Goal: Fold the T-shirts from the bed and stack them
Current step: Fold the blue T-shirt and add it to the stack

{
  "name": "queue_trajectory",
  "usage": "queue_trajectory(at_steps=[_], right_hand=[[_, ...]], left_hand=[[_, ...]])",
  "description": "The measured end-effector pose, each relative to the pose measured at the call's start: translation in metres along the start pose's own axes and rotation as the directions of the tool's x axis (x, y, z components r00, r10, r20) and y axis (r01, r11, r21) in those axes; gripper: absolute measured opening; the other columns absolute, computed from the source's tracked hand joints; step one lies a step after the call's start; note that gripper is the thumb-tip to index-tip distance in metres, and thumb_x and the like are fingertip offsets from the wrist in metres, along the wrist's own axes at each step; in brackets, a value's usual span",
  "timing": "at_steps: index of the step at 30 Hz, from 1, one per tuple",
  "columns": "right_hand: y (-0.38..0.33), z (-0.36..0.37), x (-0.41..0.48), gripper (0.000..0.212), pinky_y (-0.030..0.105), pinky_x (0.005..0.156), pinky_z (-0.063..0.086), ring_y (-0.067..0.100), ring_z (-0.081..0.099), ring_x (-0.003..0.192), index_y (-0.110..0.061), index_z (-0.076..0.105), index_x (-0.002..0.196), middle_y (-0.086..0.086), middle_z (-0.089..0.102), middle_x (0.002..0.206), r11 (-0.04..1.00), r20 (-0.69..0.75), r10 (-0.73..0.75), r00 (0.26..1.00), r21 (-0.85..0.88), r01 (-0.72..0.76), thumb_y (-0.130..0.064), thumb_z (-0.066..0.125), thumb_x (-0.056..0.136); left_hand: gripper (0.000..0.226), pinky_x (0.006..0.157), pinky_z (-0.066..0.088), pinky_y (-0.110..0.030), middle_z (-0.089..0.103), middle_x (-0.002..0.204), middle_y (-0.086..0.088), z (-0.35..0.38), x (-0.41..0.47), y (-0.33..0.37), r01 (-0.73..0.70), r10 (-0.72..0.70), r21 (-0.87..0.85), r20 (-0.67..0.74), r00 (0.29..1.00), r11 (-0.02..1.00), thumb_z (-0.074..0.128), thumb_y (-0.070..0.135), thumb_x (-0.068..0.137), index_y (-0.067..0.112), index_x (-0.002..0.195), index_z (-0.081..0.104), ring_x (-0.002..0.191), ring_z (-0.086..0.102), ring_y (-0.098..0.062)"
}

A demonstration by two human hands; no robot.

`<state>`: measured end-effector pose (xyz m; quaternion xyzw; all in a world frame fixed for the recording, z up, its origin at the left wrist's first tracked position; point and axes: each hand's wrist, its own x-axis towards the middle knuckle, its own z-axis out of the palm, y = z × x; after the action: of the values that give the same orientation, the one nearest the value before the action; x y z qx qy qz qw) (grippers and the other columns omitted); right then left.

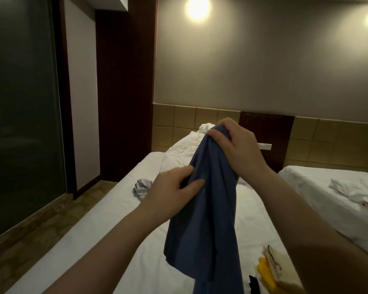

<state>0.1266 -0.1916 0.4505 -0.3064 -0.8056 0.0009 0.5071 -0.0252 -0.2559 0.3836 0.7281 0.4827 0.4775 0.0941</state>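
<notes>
1. Here, at the far left, a dark glass panel (pixel 19 113) stands beside a strip of floor that runs along the left edge of a white bed (pixel 106 230).
2. Near that left edge, toward the head end, a small grey garment (pixel 141 188) lies crumpled on the sheet.
3. Just right of it, the left hand (pixel 174 192) reaches in over the bed. Its thumb and fingers pinch a fold in the left side of a blue T-shirt (pixel 202 219), about a third of the way down the cloth.
4. Behind the hands, a white duvet (pixel 179 149) is bunched up at the head end of the bed.
5. The blue T-shirt hangs in the air over the middle of the bed, gathered into long vertical folds. Its lower end drops out of view at the bottom.
6. The right hand (pixel 234 145) is the higher of the two. It clenches the bunched top of the T-shirt, fingers wrapped over the cloth.
7. Near the foot end, by the right edge, a yellow item (pixel 266 270) and a cream item (pixel 274 262) lie together. What they are is unclear.
8. At the far right, a second white bed (pixel 327 187) carries a crumpled white cloth (pixel 353 192).
</notes>
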Motion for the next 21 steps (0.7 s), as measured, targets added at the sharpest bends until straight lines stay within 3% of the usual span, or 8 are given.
queue_trajectory(at_steps=[4, 7, 12, 17, 21], right_hand=[[-0.002, -0.013, 0.017, 0.016, 0.006, 0.063, 0.034, -0.004, 0.047, 0.069, -0.019, 0.052, 0.091, -0.019, 0.047, 0.075, 0.994, -0.026, -0.031, 0.999, -0.104, 0.028, -0.035, 0.05, 0.094], [-0.003, -0.02, 0.023, 0.024, 0.019, 0.065, 0.036, 0.006, 0.048, 0.075, -0.012, 0.055, 0.096, -0.008, 0.051, 0.082, 0.988, -0.034, -0.035, 0.999, -0.153, 0.029, -0.035, 0.049, 0.094], [0.003, -0.032, 0.023, 0.016, 0.01, 0.065, 0.033, -0.002, 0.046, 0.072, -0.021, 0.05, 0.09, -0.016, 0.048, 0.077, 0.989, -0.075, 0.009, 0.997, -0.146, -0.02, -0.035, 0.048, 0.095], [0.007, -0.04, 0.02, 0.016, 0.012, 0.066, 0.034, -0.004, 0.045, 0.073, -0.018, 0.051, 0.09, -0.019, 0.046, 0.078, 0.99, -0.065, 0.028, 0.997, -0.133, -0.037, -0.033, 0.048, 0.095], [0.014, -0.044, 0.016, 0.015, 0.011, 0.067, 0.032, -0.003, 0.045, 0.073, -0.018, 0.051, 0.09, -0.018, 0.047, 0.078, 0.986, -0.064, 0.043, 0.997, -0.158, -0.053, -0.032, 0.048, 0.095]], left_hand=[[0.02, 0.076, 0.048, -0.02, 0.062, 0.092, 0.01, 0.006, 0.001, -0.002, 0.094, -0.094, -0.114, 0.006, 0.996, 0.989, 0.058, 0.035, 0.088, 0.018, 0.099, 0.062, 0.087, 0.058, -0.006], [0.002, 0.076, 0.048, -0.019, 0.061, 0.087, 0.017, 0.007, 0.003, -0.003, 0.156, -0.162, -0.194, -0.015, 0.987, 0.969, 0.059, 0.033, 0.087, 0.032, 0.086, 0.059, 0.085, 0.059, -0.005], [0.039, 0.075, 0.05, -0.039, 0.065, 0.083, -0.016, 0.01, 0.003, -0.013, 0.205, -0.215, -0.196, -0.032, 0.976, 0.959, 0.055, 0.037, 0.089, 0.0, 0.086, 0.067, 0.082, 0.061, -0.029], [0.04, 0.079, 0.052, -0.038, 0.067, 0.085, -0.015, 0.018, -0.002, -0.027, 0.19, -0.192, -0.094, -0.006, 0.981, 0.977, 0.052, 0.034, 0.091, -0.003, 0.087, 0.068, 0.082, 0.062, -0.026], [0.032, 0.072, 0.048, -0.027, 0.066, 0.085, -0.008, 0.014, -0.002, -0.033, 0.212, -0.22, -0.085, -0.107, 0.97, 0.974, 0.052, 0.029, 0.092, 0.003, 0.087, 0.069, 0.081, 0.06, -0.02]])
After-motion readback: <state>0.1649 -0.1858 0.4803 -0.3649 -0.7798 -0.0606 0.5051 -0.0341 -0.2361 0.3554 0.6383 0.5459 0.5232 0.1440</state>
